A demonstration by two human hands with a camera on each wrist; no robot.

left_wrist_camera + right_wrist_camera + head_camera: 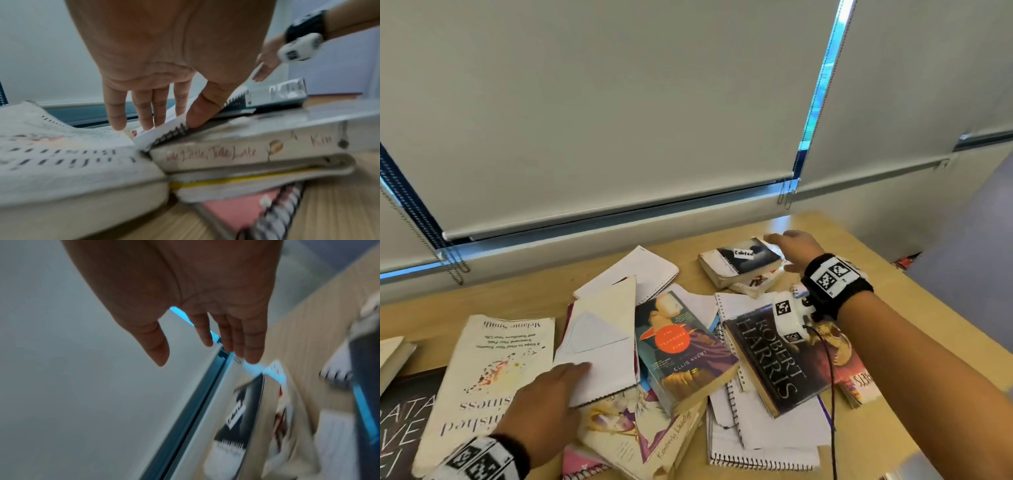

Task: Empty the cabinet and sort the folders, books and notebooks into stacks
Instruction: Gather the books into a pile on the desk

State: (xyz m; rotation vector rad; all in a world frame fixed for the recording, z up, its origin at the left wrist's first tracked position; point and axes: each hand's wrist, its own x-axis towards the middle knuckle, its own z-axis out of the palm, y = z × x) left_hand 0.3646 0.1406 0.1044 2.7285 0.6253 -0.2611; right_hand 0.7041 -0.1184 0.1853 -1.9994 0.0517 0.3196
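A loose pile of books and notebooks covers the wooden table [866, 250]. My left hand [558, 383] lies on a white spiral notebook [599, 349] in the pile's middle. In the left wrist view its fingers [144, 113] lie on the page and the thumb sits at the spiral edge [170, 134], pinching it. My right hand [787, 245] hovers open, fingers straight, just above and beyond a black-and-white paperback [739, 260] on a small stack at the back right. The right wrist view shows that hand [205, 345] holding nothing, the paperback [236, 415] below it.
A white book [493, 380] lies left of the notebook, a dark one [404, 421] at the left edge. The teal "Teahouse Fire" paperback [681, 346] and dark "Robert Harris" book [774, 359] lie to the right over open spiral notebooks [756, 445]. Window blinds [619, 120] rise behind the table.
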